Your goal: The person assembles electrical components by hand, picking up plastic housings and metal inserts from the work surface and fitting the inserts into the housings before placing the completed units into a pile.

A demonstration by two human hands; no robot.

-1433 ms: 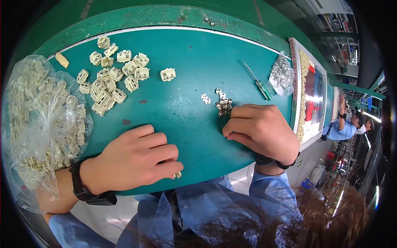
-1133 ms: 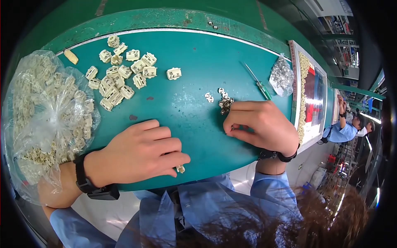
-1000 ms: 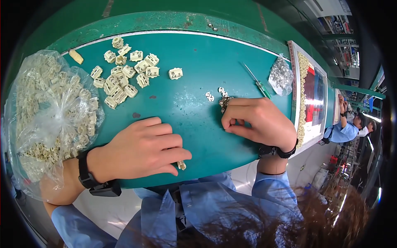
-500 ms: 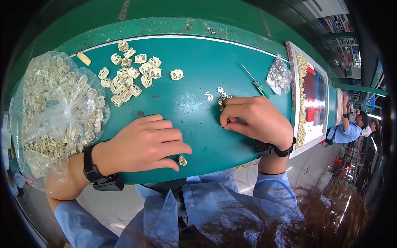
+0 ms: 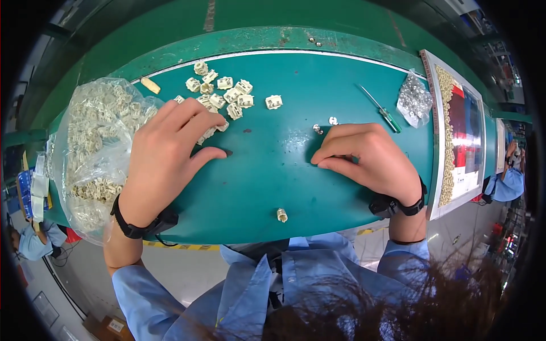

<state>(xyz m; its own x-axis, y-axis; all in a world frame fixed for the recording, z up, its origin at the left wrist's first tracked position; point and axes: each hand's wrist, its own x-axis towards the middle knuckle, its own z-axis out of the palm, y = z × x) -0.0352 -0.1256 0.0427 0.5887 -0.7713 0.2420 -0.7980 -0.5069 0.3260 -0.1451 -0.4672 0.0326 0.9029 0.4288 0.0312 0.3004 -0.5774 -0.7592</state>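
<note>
My left hand (image 5: 170, 150) reaches over the near side of a loose pile of cream plastic housings (image 5: 231, 95). Its thumb stands apart from its fingers, and I see nothing held; the hand hides part of the pile. To the right, my right hand (image 5: 364, 156) is closed in a pinch just above the mat, and whatever lies between finger and thumb is hidden. Small silvery metal pieces (image 5: 333, 120) lie beside its knuckles. One cream housing (image 5: 282, 215) stands alone near the front edge, between my hands. Another single housing (image 5: 273, 102) rests right of the pile.
A clear bag of cream housings (image 5: 94, 142) bulges at the left. A green-handled screwdriver (image 5: 389, 119) lies near a small bag of metal parts (image 5: 413, 99). A white-framed tray (image 5: 438, 142) borders the right side. A yellowish chip (image 5: 151, 85) lies at the back left.
My left hand has left the lone housing near the front edge and moved away to the pile. My right hand stays pinched by the metal pieces. The whole view has shifted.
</note>
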